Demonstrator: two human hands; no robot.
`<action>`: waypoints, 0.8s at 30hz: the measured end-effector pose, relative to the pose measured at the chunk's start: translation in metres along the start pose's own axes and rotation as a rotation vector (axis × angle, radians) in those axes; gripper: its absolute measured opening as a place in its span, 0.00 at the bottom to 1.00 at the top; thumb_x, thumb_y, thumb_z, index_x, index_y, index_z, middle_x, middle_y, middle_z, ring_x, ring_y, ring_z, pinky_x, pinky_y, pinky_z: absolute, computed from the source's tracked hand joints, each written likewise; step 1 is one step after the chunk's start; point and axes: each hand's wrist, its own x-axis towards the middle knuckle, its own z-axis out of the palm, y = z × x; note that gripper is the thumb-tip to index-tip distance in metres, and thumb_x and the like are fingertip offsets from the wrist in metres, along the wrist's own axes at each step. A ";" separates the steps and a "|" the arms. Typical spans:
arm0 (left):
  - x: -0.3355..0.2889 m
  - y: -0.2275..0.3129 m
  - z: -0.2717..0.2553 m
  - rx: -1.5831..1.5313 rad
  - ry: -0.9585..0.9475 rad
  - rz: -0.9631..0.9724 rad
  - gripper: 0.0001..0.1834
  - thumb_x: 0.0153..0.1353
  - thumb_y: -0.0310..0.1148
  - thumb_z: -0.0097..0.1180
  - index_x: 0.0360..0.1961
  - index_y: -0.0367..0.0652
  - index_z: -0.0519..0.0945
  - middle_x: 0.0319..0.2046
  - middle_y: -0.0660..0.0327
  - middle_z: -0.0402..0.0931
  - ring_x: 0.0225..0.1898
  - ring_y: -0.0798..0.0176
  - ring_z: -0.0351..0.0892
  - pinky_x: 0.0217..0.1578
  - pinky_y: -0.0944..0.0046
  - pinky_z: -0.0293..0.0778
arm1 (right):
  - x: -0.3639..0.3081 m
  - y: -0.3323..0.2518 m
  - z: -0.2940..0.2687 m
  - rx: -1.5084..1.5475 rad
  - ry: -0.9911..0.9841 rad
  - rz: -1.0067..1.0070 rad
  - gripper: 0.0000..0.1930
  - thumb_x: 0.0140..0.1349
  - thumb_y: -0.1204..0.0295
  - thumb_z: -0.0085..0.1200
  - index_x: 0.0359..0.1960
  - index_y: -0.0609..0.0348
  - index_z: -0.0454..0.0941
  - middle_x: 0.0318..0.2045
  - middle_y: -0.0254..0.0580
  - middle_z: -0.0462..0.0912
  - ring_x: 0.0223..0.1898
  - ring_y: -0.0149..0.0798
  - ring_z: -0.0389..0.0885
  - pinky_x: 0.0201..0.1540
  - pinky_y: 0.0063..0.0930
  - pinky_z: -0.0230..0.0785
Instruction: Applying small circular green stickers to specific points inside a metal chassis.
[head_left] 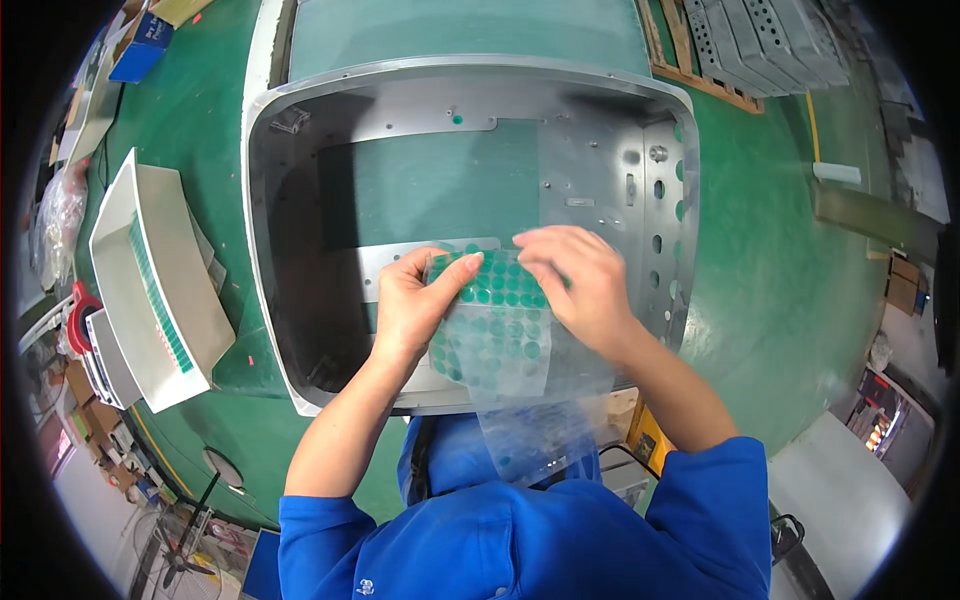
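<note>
Held the dotted sheet (510,325) at nine o'clock with the left hand (408,303), couldn't tell the right hand's (587,285) grip at two o'clock, and could have ripped the sheet by tugging.

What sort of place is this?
Probably a factory or assembly workshop: a large open metal housing under the person's hands, perforated metal parts on a wooden pallet, and a green floor.
</note>
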 end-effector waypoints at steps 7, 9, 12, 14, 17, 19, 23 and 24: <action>0.007 0.000 -0.003 0.061 0.058 -0.055 0.16 0.51 0.36 0.62 0.15 0.41 0.71 0.12 0.72 0.64 0.16 0.79 0.57 0.17 0.74 0.54 | 0.039 0.121 -0.006 -0.057 -0.006 0.603 0.04 0.51 0.74 0.54 0.28 0.58 0.76 0.24 0.39 0.79 0.30 0.38 0.77 0.36 0.30 0.68; 0.008 -0.001 -0.004 0.053 0.065 -0.053 0.16 0.51 0.36 0.62 0.15 0.41 0.71 0.12 0.72 0.64 0.16 0.79 0.57 0.17 0.74 0.54 | 0.039 0.131 -0.002 -0.109 -0.045 0.634 0.04 0.51 0.72 0.54 0.28 0.56 0.77 0.24 0.38 0.78 0.30 0.38 0.77 0.36 0.31 0.68; 0.009 -0.003 -0.007 0.076 0.038 -0.072 0.13 0.51 0.36 0.63 0.23 0.36 0.77 0.17 0.69 0.71 0.18 0.78 0.64 0.20 0.77 0.59 | 0.041 0.132 0.002 -0.175 -0.093 0.645 0.04 0.50 0.71 0.55 0.28 0.53 0.77 0.27 0.37 0.78 0.32 0.39 0.76 0.37 0.32 0.67; 0.010 -0.005 -0.008 0.069 0.039 -0.072 0.13 0.51 0.37 0.63 0.22 0.37 0.77 0.17 0.69 0.71 0.18 0.78 0.64 0.20 0.77 0.59 | 0.041 0.132 0.002 -0.228 -0.125 0.627 0.03 0.50 0.70 0.55 0.28 0.52 0.78 0.30 0.36 0.77 0.34 0.39 0.76 0.39 0.33 0.67; 0.010 -0.002 -0.007 0.054 0.033 -0.079 0.13 0.51 0.37 0.63 0.22 0.37 0.77 0.17 0.69 0.71 0.19 0.78 0.64 0.20 0.77 0.59 | 0.044 0.131 0.002 -0.227 -0.130 0.665 0.03 0.51 0.70 0.55 0.28 0.51 0.78 0.32 0.36 0.75 0.36 0.39 0.75 0.40 0.34 0.66; 0.010 -0.001 -0.006 0.042 0.031 -0.081 0.13 0.51 0.37 0.63 0.22 0.37 0.77 0.17 0.69 0.71 0.19 0.78 0.64 0.20 0.77 0.59 | 0.045 0.128 0.002 -0.258 -0.132 0.666 0.03 0.51 0.70 0.54 0.28 0.51 0.77 0.33 0.35 0.76 0.37 0.39 0.75 0.41 0.34 0.66; 0.010 0.000 -0.003 0.019 0.048 -0.070 0.14 0.51 0.37 0.62 0.20 0.39 0.75 0.15 0.71 0.68 0.17 0.79 0.62 0.19 0.76 0.57 | 0.043 0.127 0.004 -0.327 -0.069 0.570 0.05 0.49 0.73 0.55 0.27 0.59 0.77 0.29 0.40 0.76 0.30 0.36 0.75 0.36 0.28 0.68; 0.010 0.001 -0.002 0.013 0.056 -0.066 0.14 0.51 0.37 0.62 0.18 0.40 0.74 0.14 0.72 0.67 0.17 0.79 0.60 0.18 0.76 0.56 | 0.043 0.127 0.004 -0.329 -0.069 0.571 0.05 0.49 0.73 0.55 0.27 0.59 0.77 0.29 0.40 0.76 0.30 0.36 0.75 0.36 0.29 0.68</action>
